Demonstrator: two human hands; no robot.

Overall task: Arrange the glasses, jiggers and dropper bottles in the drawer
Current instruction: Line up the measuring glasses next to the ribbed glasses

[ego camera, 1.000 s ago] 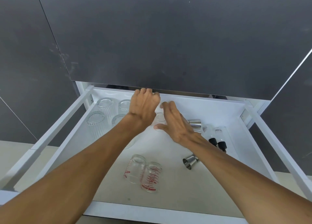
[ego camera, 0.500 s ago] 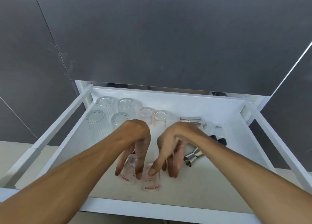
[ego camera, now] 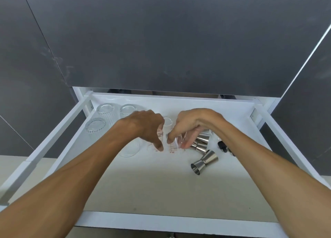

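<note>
Inside the open white drawer (ego camera: 161, 223), my left hand (ego camera: 145, 128) grips a small red-marked measuring glass (ego camera: 158, 146), and my right hand (ego camera: 189, 128) grips a second one (ego camera: 172, 146) right beside it, mid-drawer. Another small measuring glass (ego camera: 168, 122) stands just behind them. Three ribbed glasses (ego camera: 105, 110) stand upside down at the back left, and a fourth (ego camera: 129, 146) shows partly under my left forearm. One steel jigger (ego camera: 204, 161) lies on its side to the right; another (ego camera: 200, 142) lies under my right fingers. Beside my right wrist a dropper bottle's black cap (ego camera: 222, 145) pokes out.
A dark grey cabinet front (ego camera: 170, 40) hangs over the drawer's back edge. White side rails (ego camera: 53, 139) run along both sides. The drawer floor near the front (ego camera: 161, 193) is bare.
Both hands came from the back of the drawer to the two measuring glasses near the front, closed on them and carried them back toward the middle.
</note>
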